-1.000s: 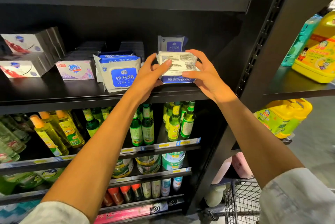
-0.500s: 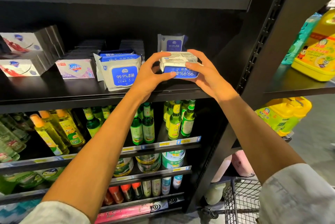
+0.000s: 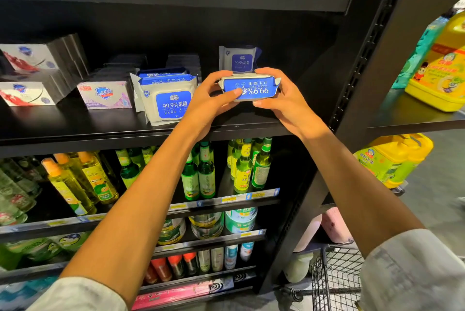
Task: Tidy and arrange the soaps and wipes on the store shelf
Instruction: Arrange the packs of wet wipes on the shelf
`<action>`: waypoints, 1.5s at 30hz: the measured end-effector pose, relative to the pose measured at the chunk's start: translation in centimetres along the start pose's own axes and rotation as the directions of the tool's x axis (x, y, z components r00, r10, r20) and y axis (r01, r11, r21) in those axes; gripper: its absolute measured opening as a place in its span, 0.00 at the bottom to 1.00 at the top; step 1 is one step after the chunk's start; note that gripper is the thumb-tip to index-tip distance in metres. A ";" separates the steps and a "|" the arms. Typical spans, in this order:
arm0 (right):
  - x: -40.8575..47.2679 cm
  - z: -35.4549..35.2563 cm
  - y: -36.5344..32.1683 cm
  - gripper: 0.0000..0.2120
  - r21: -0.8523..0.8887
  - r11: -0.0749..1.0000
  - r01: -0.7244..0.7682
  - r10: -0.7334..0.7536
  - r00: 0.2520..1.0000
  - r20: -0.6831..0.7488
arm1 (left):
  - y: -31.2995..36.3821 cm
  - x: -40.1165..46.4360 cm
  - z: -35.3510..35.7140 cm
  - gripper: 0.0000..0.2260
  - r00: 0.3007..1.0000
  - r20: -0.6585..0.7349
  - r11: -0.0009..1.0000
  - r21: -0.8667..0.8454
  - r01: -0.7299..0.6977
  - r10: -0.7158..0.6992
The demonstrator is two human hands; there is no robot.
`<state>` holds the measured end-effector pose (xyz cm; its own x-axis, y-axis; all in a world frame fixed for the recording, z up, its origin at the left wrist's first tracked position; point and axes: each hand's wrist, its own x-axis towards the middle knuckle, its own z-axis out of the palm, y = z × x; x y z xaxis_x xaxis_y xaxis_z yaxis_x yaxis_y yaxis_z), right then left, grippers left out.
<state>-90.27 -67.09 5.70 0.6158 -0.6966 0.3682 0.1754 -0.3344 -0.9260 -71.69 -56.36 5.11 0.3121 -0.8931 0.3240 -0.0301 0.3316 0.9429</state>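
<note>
Up front, both hands wrapped round a flat white soft-plastic wipes pack with a blue label (image 3: pixel 250 88), print upside down, blue face toward the camera. Left hand (image 3: pixel 210 100) at the pack's 9 o'clock end, thumb laid across the lower label edge, fingers curled over the top. Right hand (image 3: pixel 284 99) at the 3 o'clock end, fingers over the top, thumb under the lower edge. Held above the front right part of the black metal shelf board (image 3: pixel 75 129); whether touching it, impossible to tell. At 12 o'clock from the held pack, just behind, another white-and-blue wipes pack standing upright (image 3: pixel 240 60). At 9 o'clock, beside the left hand, a leaning pair of the same white wipes packs with blue labels (image 3: pixel 168 98), front one tilted back, label upright. Farther toward 9 o'clock, a pale lilac cardboard soap box (image 3: pixel 105 95), then stacked white soap boxes with red print (image 3: pixel 24 79). Below, at 6 o'clock, rows of green glass bottles (image 3: pixel 198 177) and yellow plastic bottles with orange caps (image 3: pixel 75 182). At 3 o'clock on the neighbouring rack, a large yellow plastic jug (image 3: pixel 442 69). At 5 o'clock, a wire shopping cart (image 3: pixel 334 278).
</note>
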 end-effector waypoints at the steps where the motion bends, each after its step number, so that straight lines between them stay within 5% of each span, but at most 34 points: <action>1: -0.1 0.1 -0.1 0.30 0.008 1.000 -0.002 0.002 1.000 -0.015 | 0.0 0.0 0.0 0.23 1.000 0.012 1.000 -0.008 0.005 -0.005; 7: -0.1 0.3 -0.5 0.25 0.128 0.989 -0.074 0.082 0.995 -0.057 | -0.1 0.1 0.1 0.33 0.997 0.069 0.993 0.110 -0.040 0.033; 16: 0.2 0.5 -0.6 0.23 0.145 0.981 -0.127 0.134 0.990 -0.040 | -0.2 -0.1 0.2 0.25 0.993 -0.058 0.980 0.176 -0.096 0.107; 28: 0.2 0.5 -0.4 0.27 0.012 0.993 -0.121 0.121 0.993 -0.017 | 0.1 -0.6 0.6 0.29 0.991 -0.095 0.974 0.218 -0.068 0.091; 39: 1.3 0.6 1.2 0.27 -0.311 0.944 -0.107 0.092 0.994 -0.064 | -0.2 -0.7 0.4 0.27 0.935 -0.327 0.884 0.465 0.036 0.134; 45: 1.1 0.9 0.9 0.22 -0.590 0.807 -0.036 0.072 0.997 0.038 | 0.1 -1.3 -2.0 0.31 0.892 -0.433 0.851 0.511 0.122 0.133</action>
<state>-88.78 -67.58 5.17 0.6556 -0.6942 0.2971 -0.3338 -0.6194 -0.7106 -70.15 -54.54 4.61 0.6854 -0.6207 0.3808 -0.4732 0.0179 0.8808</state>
